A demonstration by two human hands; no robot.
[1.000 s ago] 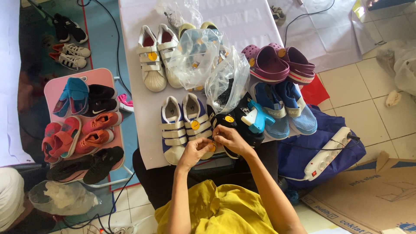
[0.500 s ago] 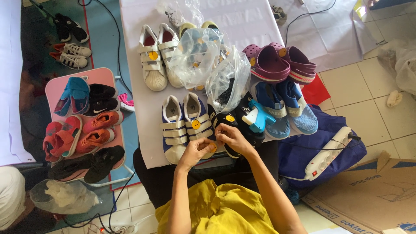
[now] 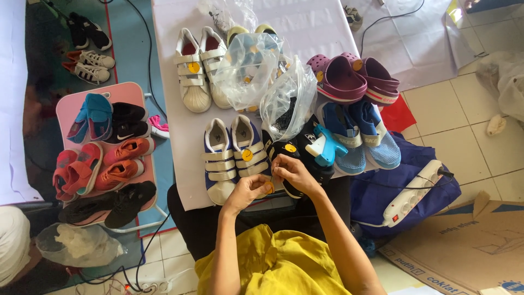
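At the table [image 3: 180, 131] edge, both hands stay put: left hand [image 3: 248, 188] and right hand [image 3: 295, 172] still pinching the black shoe [image 3: 286, 164], nothing around moved.

On the counter [image 3: 180, 142] I count two white strap pairs, one purple clog pair [image 3: 355, 79], one blue mesh pair [image 3: 360, 134]. Beside the counter, the pink stool [image 3: 65, 109] holds five pairs. Two clear bags lie on the counter.

Single head view, looking steeply down from above the person, fairly close, onto the surface [image 3: 180, 136] edge and surrounding floor [image 3: 464, 125].
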